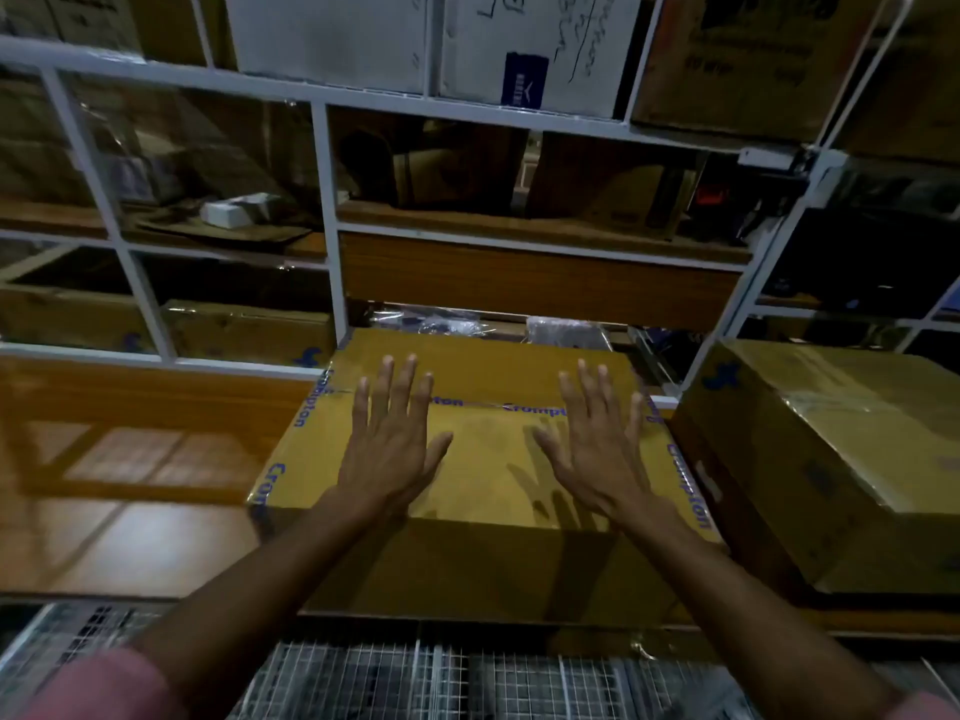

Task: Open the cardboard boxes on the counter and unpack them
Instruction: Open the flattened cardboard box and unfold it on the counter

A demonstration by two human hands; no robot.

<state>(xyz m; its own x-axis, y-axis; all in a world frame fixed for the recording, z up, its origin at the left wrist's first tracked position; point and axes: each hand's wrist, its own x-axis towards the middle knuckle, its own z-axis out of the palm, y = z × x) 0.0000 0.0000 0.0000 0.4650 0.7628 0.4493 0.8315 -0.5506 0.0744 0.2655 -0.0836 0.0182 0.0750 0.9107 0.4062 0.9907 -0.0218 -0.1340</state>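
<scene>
Left hand (387, 449) and right hand (597, 449) both lie flat with fingers straight and spread, palms down over the top of the centre box (483, 558); neither grips anything. Whether the palms press the cardboard or hover just above it cannot be told; shadows under the right hand suggest it is very close. The fingertips of both hands reach to about the strip of printed sealing tape (483, 404) that runs across the lid from left to right, and the same tape follows the side edges. The box sits on the wooden worktop (130, 511), its near face at the worktop's front edge, its far edge just in front of the white shelf frame (324, 200). A second box (831, 459), wrapped in clear film or tape, stands just beside it on the right; the two look almost touching. Step in hand, as judged: getting the centre box's lid seam open, still sealed. To do it well: keep one hand flat on the lid to steady the box, find a loose tape end at a side edge with the other, and peel along the seam rather than upward, so the flaps do not tear. If a blade is used, cut shallow; contents unknown. No tool is in view. Bare worktop to the left would take the unpacked items.
</scene>
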